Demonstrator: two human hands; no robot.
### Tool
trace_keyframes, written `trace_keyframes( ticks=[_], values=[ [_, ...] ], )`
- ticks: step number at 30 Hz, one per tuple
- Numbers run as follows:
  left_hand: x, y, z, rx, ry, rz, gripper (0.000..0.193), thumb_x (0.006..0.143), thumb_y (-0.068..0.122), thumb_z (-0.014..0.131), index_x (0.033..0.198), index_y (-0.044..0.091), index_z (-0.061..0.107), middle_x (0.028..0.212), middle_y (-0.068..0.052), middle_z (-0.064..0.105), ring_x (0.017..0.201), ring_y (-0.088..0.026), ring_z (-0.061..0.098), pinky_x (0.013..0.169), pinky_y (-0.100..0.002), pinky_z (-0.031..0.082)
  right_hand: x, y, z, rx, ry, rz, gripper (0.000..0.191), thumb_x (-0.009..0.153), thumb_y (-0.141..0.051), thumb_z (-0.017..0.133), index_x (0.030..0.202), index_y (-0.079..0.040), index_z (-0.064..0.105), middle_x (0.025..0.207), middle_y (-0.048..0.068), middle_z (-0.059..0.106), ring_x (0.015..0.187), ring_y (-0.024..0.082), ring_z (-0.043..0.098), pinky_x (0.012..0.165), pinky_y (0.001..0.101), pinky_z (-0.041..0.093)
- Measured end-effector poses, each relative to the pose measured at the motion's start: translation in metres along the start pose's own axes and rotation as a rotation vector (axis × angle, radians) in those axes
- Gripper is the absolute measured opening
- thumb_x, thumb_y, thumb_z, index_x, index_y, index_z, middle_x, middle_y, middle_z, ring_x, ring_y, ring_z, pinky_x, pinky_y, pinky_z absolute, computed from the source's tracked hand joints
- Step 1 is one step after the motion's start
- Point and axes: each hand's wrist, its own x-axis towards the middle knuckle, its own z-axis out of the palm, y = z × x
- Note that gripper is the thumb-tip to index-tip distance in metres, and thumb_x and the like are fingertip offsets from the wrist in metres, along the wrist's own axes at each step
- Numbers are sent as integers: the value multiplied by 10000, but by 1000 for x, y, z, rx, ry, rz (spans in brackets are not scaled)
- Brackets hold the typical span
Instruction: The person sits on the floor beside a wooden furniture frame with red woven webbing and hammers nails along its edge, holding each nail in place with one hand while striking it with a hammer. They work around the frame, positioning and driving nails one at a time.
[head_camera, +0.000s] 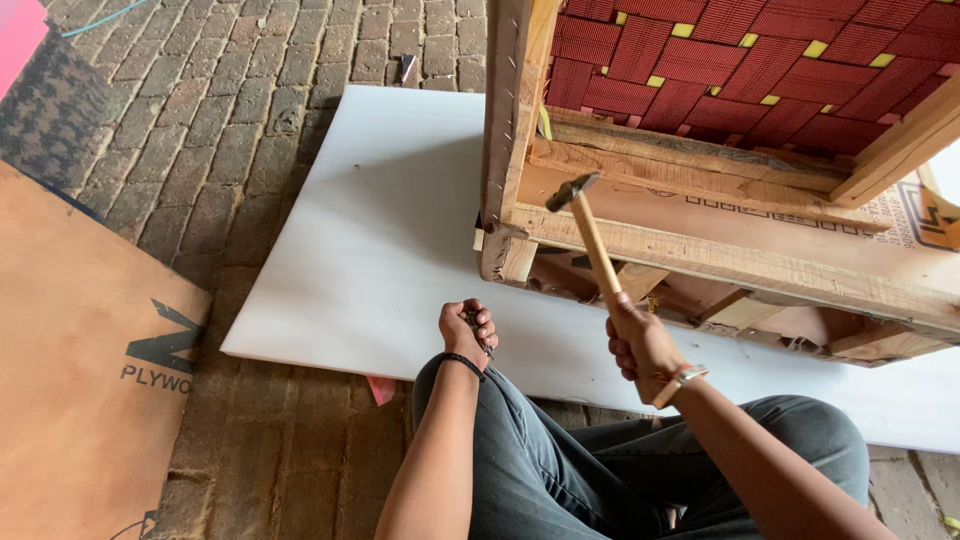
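My right hand (642, 345) grips the wooden handle of a hammer (590, 235), its metal head raised beside the lower rail of an upturned wooden furniture frame (700, 245). The frame has red woven webbing (760, 70) with yellow squares across its top. My left hand (466, 330) is closed in a fist over several small dark nails, resting above my knee, with a black band on the wrist. A bracelet sits on my right wrist.
The frame stands on a white sheet (380, 230) laid over a brick floor (230, 110). A brown plywood board (80, 370) lies at the left. A small metal piece (407, 67) rests on the bricks at the top. My legs in grey trousers (560, 460) are folded below.
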Motion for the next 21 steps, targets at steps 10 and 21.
trace_keyframes(
  ticks=[10,21],
  values=[
    [7,-4,-2,45,-43,13,291,987,411,465,819,179,518,634,30,437,464,-112,345,445,-281,270,-7,-57,-25,501,-357,-1205,649,1004,-760,485,955,-113,507,674,-9,494,511,101,463,435,282,395],
    [-53,-44,47,137,-237,85,433,996,519,531,725,209,398,567,58,290,435,-99,260,429,-290,224,-29,52,-14,176,110,-96,200,892,-229,743,873,-74,617,559,-36,428,423,82,358,384,291,315]
  ],
)
